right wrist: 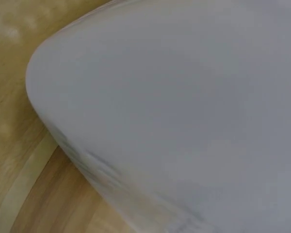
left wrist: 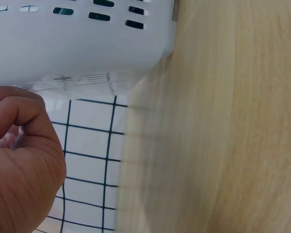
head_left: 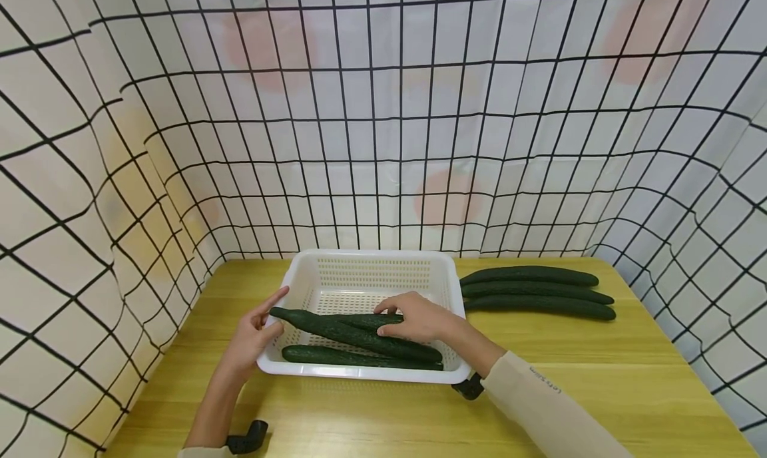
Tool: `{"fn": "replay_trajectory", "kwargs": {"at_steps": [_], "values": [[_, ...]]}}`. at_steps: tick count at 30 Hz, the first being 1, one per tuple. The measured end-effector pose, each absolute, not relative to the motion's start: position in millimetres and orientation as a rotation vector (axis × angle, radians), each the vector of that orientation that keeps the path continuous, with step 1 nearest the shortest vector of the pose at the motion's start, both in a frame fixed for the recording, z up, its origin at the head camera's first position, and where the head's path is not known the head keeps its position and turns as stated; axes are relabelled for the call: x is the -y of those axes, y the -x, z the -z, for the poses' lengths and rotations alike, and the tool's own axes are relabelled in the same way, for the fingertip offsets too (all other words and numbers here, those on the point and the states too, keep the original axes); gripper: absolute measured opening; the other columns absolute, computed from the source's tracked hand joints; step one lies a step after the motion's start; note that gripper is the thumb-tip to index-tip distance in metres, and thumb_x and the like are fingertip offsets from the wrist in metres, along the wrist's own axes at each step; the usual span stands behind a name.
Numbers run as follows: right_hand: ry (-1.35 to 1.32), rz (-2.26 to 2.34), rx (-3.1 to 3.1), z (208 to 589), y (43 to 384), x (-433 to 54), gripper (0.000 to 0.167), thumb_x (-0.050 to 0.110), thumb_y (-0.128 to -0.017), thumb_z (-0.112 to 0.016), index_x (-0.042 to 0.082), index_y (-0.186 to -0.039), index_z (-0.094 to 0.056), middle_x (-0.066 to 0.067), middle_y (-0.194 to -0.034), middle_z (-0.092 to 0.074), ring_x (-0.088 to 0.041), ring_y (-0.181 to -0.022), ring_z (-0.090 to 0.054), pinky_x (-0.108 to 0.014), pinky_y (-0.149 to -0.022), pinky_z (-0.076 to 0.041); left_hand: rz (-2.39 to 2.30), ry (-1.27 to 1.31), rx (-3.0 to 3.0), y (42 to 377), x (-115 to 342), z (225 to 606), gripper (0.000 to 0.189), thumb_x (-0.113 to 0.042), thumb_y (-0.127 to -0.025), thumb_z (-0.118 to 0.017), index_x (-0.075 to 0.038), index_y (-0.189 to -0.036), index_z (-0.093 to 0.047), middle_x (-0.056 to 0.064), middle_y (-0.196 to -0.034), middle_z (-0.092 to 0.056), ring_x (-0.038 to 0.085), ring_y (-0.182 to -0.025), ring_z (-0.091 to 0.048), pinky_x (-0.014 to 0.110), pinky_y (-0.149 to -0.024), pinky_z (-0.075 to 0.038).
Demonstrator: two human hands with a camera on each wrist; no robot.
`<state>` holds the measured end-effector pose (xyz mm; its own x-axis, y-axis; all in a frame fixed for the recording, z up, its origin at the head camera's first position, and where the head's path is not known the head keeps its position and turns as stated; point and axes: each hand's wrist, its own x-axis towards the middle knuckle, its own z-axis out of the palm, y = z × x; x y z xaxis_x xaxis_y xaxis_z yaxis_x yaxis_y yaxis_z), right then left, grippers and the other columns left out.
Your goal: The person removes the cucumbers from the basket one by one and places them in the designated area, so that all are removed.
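A white plastic basket with slotted walls holds three dark green cucumbers. One cucumber lies along the near wall; another cucumber lies diagonally, its narrow end on the left rim. A back cucumber is partly hidden beneath my right hand, whose thumb and fingers reach down on its two sides. My left hand holds the basket's left rim, thumb at the rim beside the diagonal cucumber's tip; its fingers look curled in the left wrist view. In the right wrist view the basket wall hides my right hand.
Three more cucumbers lie side by side on the wooden table, right of the basket and close against it. Black grid mesh over white sheeting stands at the back and both sides.
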<state>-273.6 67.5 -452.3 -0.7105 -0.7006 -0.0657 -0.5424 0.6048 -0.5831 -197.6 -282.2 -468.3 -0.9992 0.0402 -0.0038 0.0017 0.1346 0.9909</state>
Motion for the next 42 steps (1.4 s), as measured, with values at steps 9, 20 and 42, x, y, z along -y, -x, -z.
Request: {"fn": "replay_trajectory", "kwargs": {"at_steps": [9, 20, 42], "values": [[1.063, 0.843, -2.695, 449.1, 271.4, -69.4, 0.047, 0.048, -0.092, -0.072, 0.017, -0.128, -0.074, -0.002, -0.129, -0.072, -0.024, -0.120, -0.066, -0.044, -0.101, -0.054, -2.030, -0.031, -2.361, 198.0, 283.0, 470.3, 0.074, 0.005, -0.090, -0.055, -0.016, -0.160, -0.041, 0.007, -0.099, -0.070, 0.022, -0.085, -0.069, 0.040, -0.067, -0.062], [1.102, 0.924, -2.866, 426.6, 260.0, -88.9, 0.044, 0.048, -0.095, -0.069, 0.024, -0.132, -0.071, 0.001, -0.132, -0.070, -0.023, -0.122, -0.065, -0.047, -0.100, -0.054, -2.035, -0.027, -2.364, 198.4, 281.6, 470.0, 0.074, 0.006, -0.090, -0.055, -0.016, -0.159, -0.041, 0.000, -0.101, -0.071, 0.023, -0.086, -0.071, 0.041, -0.067, -0.062], [1.037, 0.907, -2.956, 414.4, 247.4, -159.3, 0.046, 0.040, -0.098, -0.067, 0.020, -0.139, -0.066, -0.004, -0.139, -0.065, -0.033, -0.129, -0.060, -0.056, -0.102, -0.050, -2.038, 0.006, -2.353, 197.0, 281.7, 468.1, 0.074, 0.006, -0.090, -0.055, -0.017, -0.159, -0.043, 0.003, -0.106, -0.072, 0.021, -0.086, -0.071, 0.040, -0.067, -0.062]]}}
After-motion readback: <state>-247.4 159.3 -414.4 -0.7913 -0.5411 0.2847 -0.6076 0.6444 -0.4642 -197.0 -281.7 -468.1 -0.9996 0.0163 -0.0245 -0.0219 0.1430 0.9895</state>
